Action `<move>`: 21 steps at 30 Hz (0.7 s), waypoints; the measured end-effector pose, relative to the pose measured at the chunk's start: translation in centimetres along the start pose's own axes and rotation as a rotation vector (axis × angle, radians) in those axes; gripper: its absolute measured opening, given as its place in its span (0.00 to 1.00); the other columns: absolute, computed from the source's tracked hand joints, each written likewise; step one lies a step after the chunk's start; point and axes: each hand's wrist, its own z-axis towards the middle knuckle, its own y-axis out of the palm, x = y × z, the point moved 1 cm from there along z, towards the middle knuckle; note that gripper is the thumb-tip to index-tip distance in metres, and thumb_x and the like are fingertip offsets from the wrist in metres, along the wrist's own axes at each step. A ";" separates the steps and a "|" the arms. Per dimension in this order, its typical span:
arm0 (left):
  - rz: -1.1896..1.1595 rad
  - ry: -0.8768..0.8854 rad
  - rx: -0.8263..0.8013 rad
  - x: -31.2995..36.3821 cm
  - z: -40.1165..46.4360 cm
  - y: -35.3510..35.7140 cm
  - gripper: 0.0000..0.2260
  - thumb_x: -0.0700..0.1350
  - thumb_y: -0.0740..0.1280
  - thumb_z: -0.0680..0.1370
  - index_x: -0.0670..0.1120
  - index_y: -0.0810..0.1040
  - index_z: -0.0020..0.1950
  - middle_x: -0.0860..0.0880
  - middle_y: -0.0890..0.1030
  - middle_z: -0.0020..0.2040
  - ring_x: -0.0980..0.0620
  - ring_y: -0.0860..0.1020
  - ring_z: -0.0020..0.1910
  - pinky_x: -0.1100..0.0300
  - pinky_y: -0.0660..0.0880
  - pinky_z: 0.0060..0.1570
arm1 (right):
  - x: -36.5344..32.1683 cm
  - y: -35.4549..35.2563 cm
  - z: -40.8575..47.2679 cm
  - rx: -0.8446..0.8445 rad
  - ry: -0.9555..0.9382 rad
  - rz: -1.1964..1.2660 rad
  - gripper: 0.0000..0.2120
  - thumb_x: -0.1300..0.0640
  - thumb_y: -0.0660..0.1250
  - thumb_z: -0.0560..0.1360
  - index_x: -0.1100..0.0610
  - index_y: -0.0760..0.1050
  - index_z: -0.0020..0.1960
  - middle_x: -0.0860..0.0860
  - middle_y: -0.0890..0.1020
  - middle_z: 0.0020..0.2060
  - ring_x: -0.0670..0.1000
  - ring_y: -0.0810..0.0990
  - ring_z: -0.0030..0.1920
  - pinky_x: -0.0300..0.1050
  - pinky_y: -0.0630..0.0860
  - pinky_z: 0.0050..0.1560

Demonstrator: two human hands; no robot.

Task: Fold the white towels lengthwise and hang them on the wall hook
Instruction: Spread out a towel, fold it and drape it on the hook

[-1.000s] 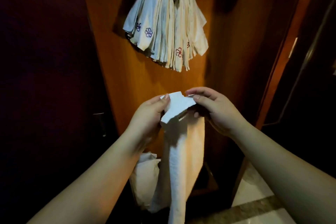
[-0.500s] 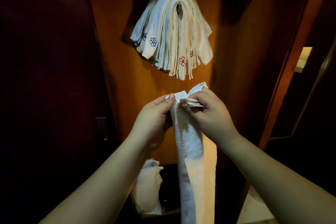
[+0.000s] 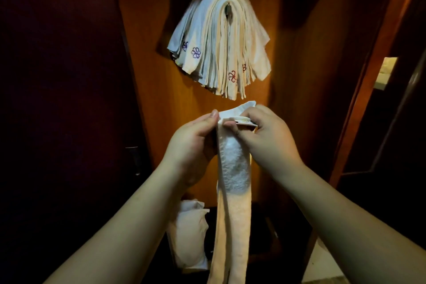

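Note:
A long white towel (image 3: 234, 168), folded into a narrow strip, hangs down between my hands in the middle of the head view. My left hand (image 3: 192, 143) pinches its top edge from the left. My right hand (image 3: 268, 137) grips the top corner from the right, fingers curled round the folded layers. Above them, several folded white towels (image 3: 219, 39) with small embroidered flowers drape over a dark wall hook (image 3: 229, 10) on the wooden panel. The hook's tip peeks out between the layers.
An orange-brown wooden panel (image 3: 147, 76) backs the hook. A dark door with a handle (image 3: 136, 159) stands to the left. More white cloth (image 3: 190, 235) lies low behind the strip. A wooden door frame (image 3: 359, 90) and pale floor tile (image 3: 322, 265) are to the right.
Both hands have risen with the towel toward the hung stack. The towel's top corner has been drawn together, and the strip is now narrower.

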 end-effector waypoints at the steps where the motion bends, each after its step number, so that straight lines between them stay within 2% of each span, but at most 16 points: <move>1: 0.003 -0.001 0.000 0.0 -0.1 -0.2 0.20 0.48 0.62 0.80 0.34 0.78 0.64 0.35 0.81 0.55 0.44 0.81 0.50 0.54 0.78 0.51 | -0.3 0.0 0.0 0.005 0.016 0.015 0.09 0.47 0.71 0.76 0.49 0.75 0.40 0.42 0.73 0.38 0.40 0.72 0.40 0.32 0.65 0.36; 3: 0.012 -0.002 -0.008 0.0 -0.3 -0.7 0.18 0.47 0.60 0.82 0.37 0.79 0.63 0.35 0.81 0.56 0.44 0.82 0.51 0.54 0.79 0.52 | -1.0 0.2 0.0 0.012 0.029 0.022 0.09 0.45 0.71 0.76 0.46 0.75 0.41 0.41 0.73 0.38 0.39 0.73 0.41 0.31 0.65 0.37; 7: 0.047 -0.010 -0.044 0.4 -0.8 -1.6 0.19 0.49 0.58 0.83 0.37 0.79 0.64 0.35 0.81 0.60 0.43 0.82 0.56 0.51 0.78 0.58 | -1.9 0.8 -0.2 -0.009 0.030 -0.007 0.10 0.42 0.69 0.76 0.47 0.76 0.41 0.42 0.74 0.38 0.40 0.73 0.41 0.33 0.67 0.37; 9: 0.094 -0.014 -0.071 0.8 -1.3 -1.8 0.22 0.53 0.59 0.81 0.38 0.79 0.64 0.37 0.83 0.58 0.44 0.82 0.56 0.51 0.78 0.57 | -2.1 1.0 -0.2 -0.028 0.047 -0.006 0.13 0.41 0.68 0.76 0.51 0.78 0.43 0.44 0.76 0.40 0.42 0.74 0.42 0.39 0.71 0.39; 10: 0.149 0.000 -0.084 0.9 -1.4 -2.1 0.21 0.54 0.61 0.80 0.40 0.80 0.63 0.40 0.84 0.55 0.47 0.83 0.52 0.55 0.80 0.52 | -2.1 1.2 -0.2 -0.034 0.053 -0.015 0.13 0.42 0.68 0.76 0.52 0.79 0.44 0.45 0.76 0.41 0.44 0.75 0.42 0.43 0.72 0.41; 12: 0.282 0.063 -0.093 1.1 -1.6 -2.5 0.15 0.49 0.66 0.80 0.43 0.81 0.63 0.46 0.85 0.50 0.53 0.83 0.46 0.63 0.78 0.41 | -2.4 1.3 -0.1 -0.046 0.060 -0.046 0.11 0.45 0.68 0.76 0.52 0.78 0.44 0.46 0.76 0.40 0.45 0.75 0.42 0.47 0.72 0.40; 13: 0.314 0.088 -0.092 1.2 -1.7 -2.7 0.13 0.45 0.66 0.81 0.43 0.81 0.63 0.47 0.86 0.50 0.54 0.84 0.45 0.65 0.78 0.40 | -2.6 1.4 0.0 -0.055 0.065 -0.061 0.09 0.46 0.68 0.76 0.51 0.77 0.43 0.46 0.76 0.40 0.45 0.74 0.42 0.47 0.72 0.40; 15: 0.318 0.078 -0.098 1.2 -1.6 -3.2 0.13 0.43 0.66 0.81 0.43 0.80 0.64 0.44 0.85 0.54 0.48 0.84 0.52 0.59 0.80 0.48 | -3.0 1.5 0.1 -0.086 0.088 -0.104 0.09 0.45 0.68 0.76 0.50 0.77 0.43 0.46 0.77 0.40 0.45 0.75 0.42 0.47 0.73 0.41; 17: 0.316 0.048 -0.103 1.1 -1.5 -3.8 0.13 0.44 0.64 0.82 0.43 0.80 0.65 0.42 0.84 0.56 0.45 0.83 0.56 0.55 0.79 0.52 | -3.2 1.3 0.4 -0.170 0.156 -0.124 0.12 0.41 0.68 0.75 0.50 0.78 0.44 0.47 0.79 0.40 0.45 0.77 0.42 0.46 0.74 0.41; 21: 0.340 0.010 -0.110 0.9 -1.2 -4.6 0.13 0.46 0.61 0.83 0.43 0.81 0.63 0.41 0.84 0.55 0.43 0.83 0.55 0.54 0.77 0.50 | -3.1 -0.4 1.7 -0.475 0.249 -0.132 0.13 0.39 0.69 0.73 0.48 0.78 0.45 0.46 0.80 0.40 0.44 0.77 0.42 0.45 0.73 0.41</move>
